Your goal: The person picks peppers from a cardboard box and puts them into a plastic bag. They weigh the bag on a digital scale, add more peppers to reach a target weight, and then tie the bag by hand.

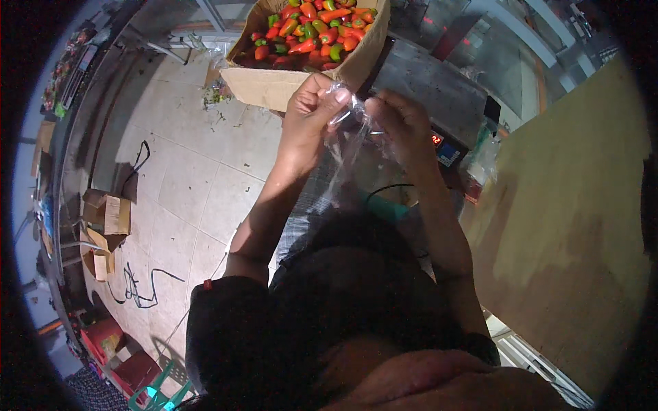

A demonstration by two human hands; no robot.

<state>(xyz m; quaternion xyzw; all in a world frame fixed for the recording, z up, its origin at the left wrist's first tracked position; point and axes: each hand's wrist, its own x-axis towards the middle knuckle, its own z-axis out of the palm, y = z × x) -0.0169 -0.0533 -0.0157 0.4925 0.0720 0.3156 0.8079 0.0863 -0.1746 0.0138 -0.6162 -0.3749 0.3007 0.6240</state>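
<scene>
Both hands are raised close together in front of the box, with a clear plastic bag [348,152] between them. My left hand [317,109] pinches the bag's gathered top between thumb and fingers. On the other side, my right hand [401,120] has its fingers closed on the same crumpled plastic. The bag hangs down from the hands toward my lap; whether anything is in it I cannot tell. Just beyond the hands stands an open cardboard box [257,88] filled with red, orange and green peppers [312,34].
A weighing scale [428,85] with a lit red display sits right of the box. A wooden board [562,240] takes up the right side. Small cartons [106,216], black cord [140,291] and red crates [103,339] lie along the left. Plant scraps [218,94] litter the tiled floor.
</scene>
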